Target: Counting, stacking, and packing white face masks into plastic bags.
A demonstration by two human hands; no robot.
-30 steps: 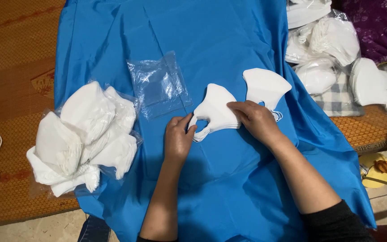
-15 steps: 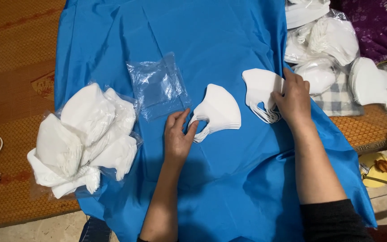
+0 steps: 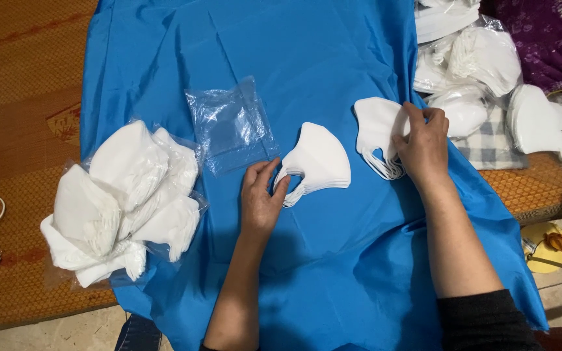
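L hand [image 3: 261,197] on mask stack [image 3: 318,162], R hand [image 3: 422,144] on masks [image 3: 377,132]

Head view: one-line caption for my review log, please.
Left hand touches a white mask stack on blue cloth; right hand grips another stack.
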